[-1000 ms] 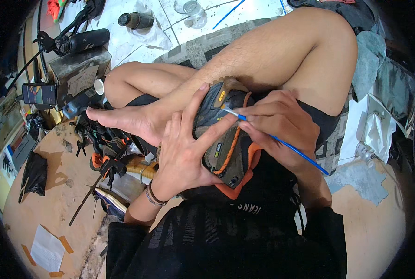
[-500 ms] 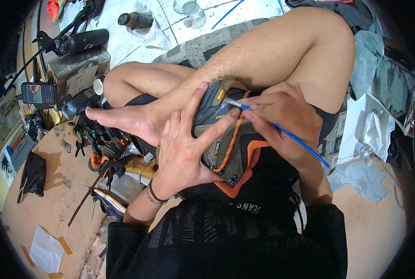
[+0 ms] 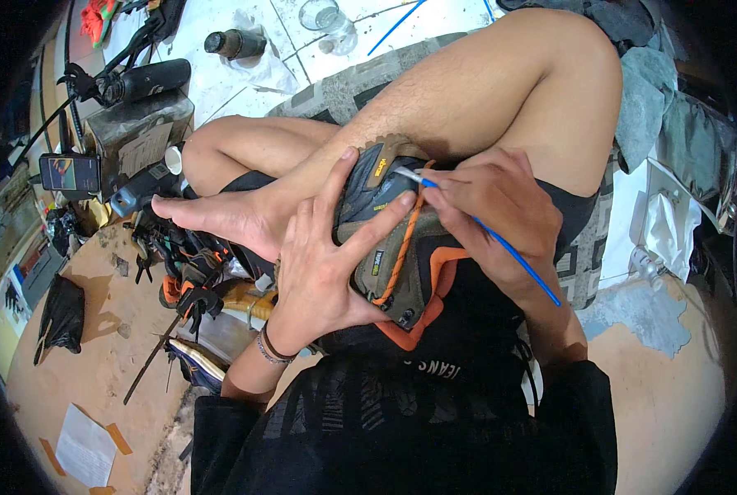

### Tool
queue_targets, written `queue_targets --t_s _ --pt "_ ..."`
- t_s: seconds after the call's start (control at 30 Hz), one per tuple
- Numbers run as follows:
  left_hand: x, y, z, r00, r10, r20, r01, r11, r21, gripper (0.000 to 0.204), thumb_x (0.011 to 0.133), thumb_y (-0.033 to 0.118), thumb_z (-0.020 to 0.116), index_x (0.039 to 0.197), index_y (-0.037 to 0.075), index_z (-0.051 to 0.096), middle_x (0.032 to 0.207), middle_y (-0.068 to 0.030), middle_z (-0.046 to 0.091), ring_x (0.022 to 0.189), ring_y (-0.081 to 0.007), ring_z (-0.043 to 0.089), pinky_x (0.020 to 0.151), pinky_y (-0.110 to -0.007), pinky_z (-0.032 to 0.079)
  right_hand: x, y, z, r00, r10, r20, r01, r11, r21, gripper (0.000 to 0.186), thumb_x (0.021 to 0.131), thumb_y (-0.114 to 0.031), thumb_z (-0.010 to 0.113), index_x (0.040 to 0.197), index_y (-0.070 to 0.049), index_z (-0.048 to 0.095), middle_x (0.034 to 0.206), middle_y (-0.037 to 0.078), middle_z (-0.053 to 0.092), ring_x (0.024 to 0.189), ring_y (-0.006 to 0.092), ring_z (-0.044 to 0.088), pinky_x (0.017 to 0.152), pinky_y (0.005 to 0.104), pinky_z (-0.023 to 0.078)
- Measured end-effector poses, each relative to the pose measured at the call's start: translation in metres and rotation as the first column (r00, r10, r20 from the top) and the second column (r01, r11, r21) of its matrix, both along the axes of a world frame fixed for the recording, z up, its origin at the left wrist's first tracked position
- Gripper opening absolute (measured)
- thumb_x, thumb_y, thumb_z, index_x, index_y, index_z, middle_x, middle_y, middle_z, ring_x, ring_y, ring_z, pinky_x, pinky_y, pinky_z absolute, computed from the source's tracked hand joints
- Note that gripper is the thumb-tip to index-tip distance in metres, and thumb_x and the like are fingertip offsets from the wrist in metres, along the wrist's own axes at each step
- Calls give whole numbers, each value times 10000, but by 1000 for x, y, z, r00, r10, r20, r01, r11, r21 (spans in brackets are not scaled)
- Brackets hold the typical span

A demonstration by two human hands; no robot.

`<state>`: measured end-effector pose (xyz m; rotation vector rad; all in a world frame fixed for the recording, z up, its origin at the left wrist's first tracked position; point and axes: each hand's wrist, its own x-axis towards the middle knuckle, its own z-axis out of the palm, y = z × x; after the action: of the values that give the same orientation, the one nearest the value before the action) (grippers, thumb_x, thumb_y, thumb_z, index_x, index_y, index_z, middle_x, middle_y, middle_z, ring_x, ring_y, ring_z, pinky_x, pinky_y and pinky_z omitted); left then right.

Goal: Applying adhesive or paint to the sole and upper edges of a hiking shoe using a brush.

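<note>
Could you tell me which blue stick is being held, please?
The blue-handled paintbrush in the right-hand grip; the other two blue sticks lie on white tiles.

A black shirt (image 3: 434,437), dark shorts (image 3: 574,213) and bracelets (image 3: 273,351) are worn.

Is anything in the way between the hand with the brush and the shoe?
Nothing visible is. The right hand holds the brush with its tip at the shoe. The left hand holds the shoe; one finger lies near the tip, not in between.
</note>
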<state>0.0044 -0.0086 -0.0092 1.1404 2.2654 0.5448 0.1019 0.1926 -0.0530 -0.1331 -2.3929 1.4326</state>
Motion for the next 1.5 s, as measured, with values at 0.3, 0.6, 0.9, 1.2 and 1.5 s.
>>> queue_targets --t_s 0.3,0.6,0.9,1.2,1.5 --pt "1 1 3 999 -16 -33 16 1000 17 1040 425 315 924 1418 329 618 1634 -250 262 1114 -391 570 899 -442 479 -5 2 -3 986 101 -131 -108 993 -48 189 770 10 824 919 -17 710 896 91 734 789 247 675 754 367 503" --pt "-9 2 13 993 3 117 -3 1000 5 1078 410 283 931 1436 292 600 1612 -244 310 1253 -445 544 1021 -487 464 -5 28 24 999 -4 49 -4 990 144 161 810 0 796 943 -3 706 820 89 698 762 243 681 720 368 516" --pt "-31 -15 2 976 -42 215 27 997 75 1014 594 568 875 1515 405 483 1618 -212 295 1210 -456 518 977 -498 456 -167 65 2 993 -92 -67 106 960 259 202 852 -156 811 871 30 735 868 139 735 761 251 717 706 319 537" --pt "-55 -10 3 940 -83 331 87 996 2 1058 541 538 916 1503 452 483 1646 -211 233 1207 -417 506 993 -482 448 -227 37 -93 987 71 147 -123 915 385 257 887 -235 758 869 -1 654 822 128 647 833 326 621 765 432 490" --pt "-63 -14 -8 920 -115 374 101 993 57 1038 572 627 869 1512 443 471 1650 -206 239 1183 -402 514 976 -459 448 -229 37 -103 984 86 156 -142 909 391 243 903 -251 742 889 -24 656 812 107 636 834 293 614 761 416 466"
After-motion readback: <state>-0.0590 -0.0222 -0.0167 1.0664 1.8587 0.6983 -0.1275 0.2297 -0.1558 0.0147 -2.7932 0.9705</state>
